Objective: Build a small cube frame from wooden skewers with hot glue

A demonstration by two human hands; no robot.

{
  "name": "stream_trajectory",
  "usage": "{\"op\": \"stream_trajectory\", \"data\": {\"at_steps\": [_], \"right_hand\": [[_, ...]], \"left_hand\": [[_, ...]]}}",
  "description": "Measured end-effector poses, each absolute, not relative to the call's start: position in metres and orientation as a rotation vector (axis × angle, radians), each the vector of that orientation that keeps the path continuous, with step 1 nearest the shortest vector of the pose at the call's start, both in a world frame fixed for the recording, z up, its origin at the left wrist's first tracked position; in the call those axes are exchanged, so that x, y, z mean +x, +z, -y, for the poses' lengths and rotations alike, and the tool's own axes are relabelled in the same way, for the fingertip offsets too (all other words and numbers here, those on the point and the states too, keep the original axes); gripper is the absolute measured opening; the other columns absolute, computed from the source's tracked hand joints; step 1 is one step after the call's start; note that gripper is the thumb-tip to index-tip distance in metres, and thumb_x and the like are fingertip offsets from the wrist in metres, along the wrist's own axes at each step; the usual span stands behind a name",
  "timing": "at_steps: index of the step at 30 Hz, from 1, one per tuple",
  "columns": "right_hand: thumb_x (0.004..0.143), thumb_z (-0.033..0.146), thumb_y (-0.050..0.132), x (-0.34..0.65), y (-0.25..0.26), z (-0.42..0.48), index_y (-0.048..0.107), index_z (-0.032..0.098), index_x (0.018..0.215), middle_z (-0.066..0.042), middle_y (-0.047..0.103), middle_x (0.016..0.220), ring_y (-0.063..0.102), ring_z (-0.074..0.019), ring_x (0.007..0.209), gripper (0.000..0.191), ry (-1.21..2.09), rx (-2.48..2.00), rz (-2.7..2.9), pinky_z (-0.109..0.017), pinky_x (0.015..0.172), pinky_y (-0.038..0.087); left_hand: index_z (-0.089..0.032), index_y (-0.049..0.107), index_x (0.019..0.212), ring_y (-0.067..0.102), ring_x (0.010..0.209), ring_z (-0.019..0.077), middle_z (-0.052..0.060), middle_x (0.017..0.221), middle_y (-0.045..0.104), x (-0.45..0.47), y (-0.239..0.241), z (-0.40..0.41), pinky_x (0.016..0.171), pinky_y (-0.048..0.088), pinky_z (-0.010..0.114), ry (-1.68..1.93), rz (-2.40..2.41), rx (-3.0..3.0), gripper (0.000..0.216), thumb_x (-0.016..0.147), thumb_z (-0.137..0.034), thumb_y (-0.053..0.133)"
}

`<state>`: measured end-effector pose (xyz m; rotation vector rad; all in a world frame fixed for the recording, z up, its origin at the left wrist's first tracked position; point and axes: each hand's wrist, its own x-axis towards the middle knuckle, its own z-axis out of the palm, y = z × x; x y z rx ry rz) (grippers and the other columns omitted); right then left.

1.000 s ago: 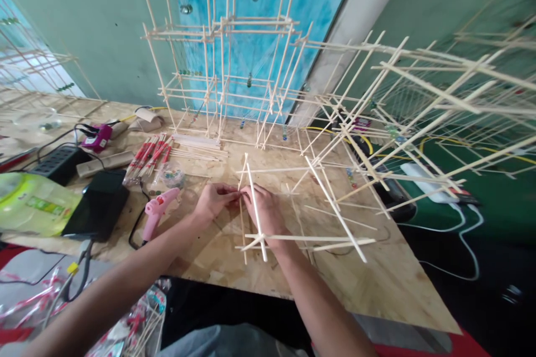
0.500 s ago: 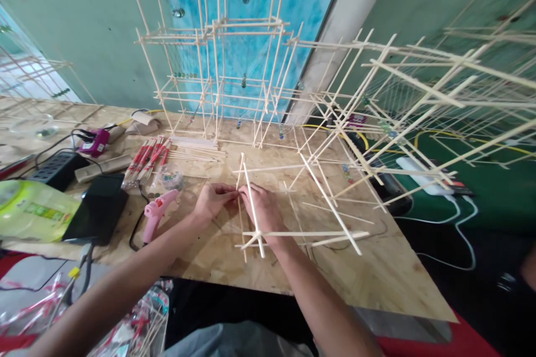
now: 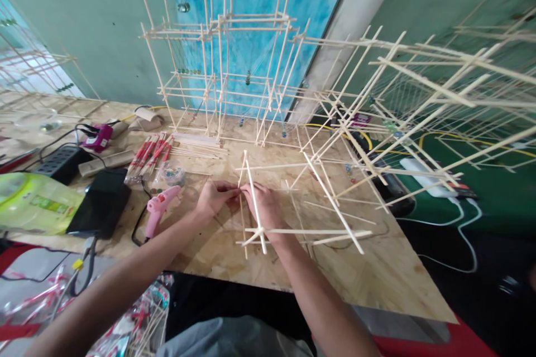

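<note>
Stick frame (image 3: 310,231) = thin, pale wooden sticks, some round-looking, crossed & overlapping at corners w/ ends poking past the joints. Sits tilted on/over the chipboard table (image 3: 368,273), near the front edge, centre to R; can't tell which parts touch. L hand (image 3: 214,199): thumb + fingertips pinched tog. on the frame's thin slanting stick, far side. R hand (image 3: 267,207): reaches in behind the frame's thicker front stick, fingertips meeting L's at same spot; thumb hidden, so can't tell if clamped.

Table top = rough, mottled pressed flakes. Just L of the hands: pink glue gun (image 3: 158,210), smooth plastic, & small clear tub (image 3: 172,174) w/ colourful bits. Beyond: stick packs (image 3: 148,157), red-marked, shiny wrap. Far L: glossy blk box (image 3: 103,206), translucent yellow-green bottle (image 3: 19,201) w/ green label (image 3: 47,204), print too blurred to read. Purple adapter (image 3: 98,138) has a pale sticker, also illegible.

Behind: tall stick lattice (image 3: 220,67), open boxy shape, agst mottled blue panel (image 3: 259,5).
</note>
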<state>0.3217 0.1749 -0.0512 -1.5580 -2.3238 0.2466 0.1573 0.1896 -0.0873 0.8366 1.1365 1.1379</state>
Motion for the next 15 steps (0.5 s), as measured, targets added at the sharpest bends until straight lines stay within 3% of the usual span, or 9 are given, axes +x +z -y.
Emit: {"op": "stream_trajectory", "data": {"at_steps": [15], "right_hand": [[0.103,0.017,0.051,0.3194,-0.0478,-0.1742,0.073,0.027,0.108,-0.003,0.079,0.103,0.074,-0.0196,0.087,0.024,0.216,-1.58,2.342,-0.028,0.074,0.05]], "left_hand": [[-0.014,0.081,0.076,0.072,0.065,0.0191,0.006,0.074,0.079,0.1599,-0.0846,-0.1857,0.071,0.062,0.035,1.145,-1.137,0.801,0.043,0.046,-0.038,0.1]]}}
